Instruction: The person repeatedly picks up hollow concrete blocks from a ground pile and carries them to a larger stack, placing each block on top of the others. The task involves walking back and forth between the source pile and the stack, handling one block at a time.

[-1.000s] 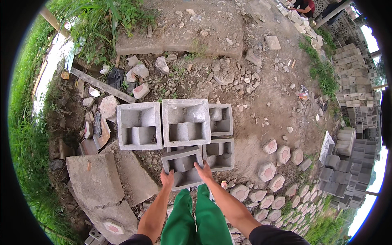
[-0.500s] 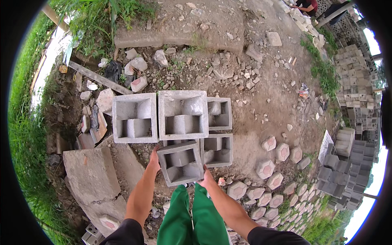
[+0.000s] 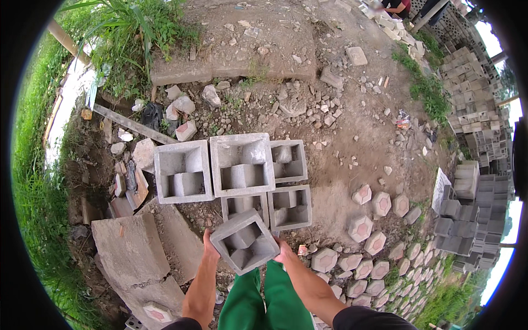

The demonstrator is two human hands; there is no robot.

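While both hands clamp it from opposite sides, the hollow concrete block [image 3: 245, 248] hangs tilted above the green trousers [image 3: 264, 302], the left hand [image 3: 209, 248] and right hand [image 3: 284, 254] with fingers pressed flat against its walls. Should that grip slip on the rough faces, I judge the block could drop onto the legs below. Just beyond the fingers sit five laid blocks [image 3: 242, 165] on bare dirt; broken slabs [image 3: 132, 258] lie left, hexagonal pavers [image 3: 363, 228] right, rubble [image 3: 308, 104] farther off.

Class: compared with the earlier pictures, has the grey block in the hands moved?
Yes. The hollow block has been lifted off the cluster of blocks, toward the person, and turned.
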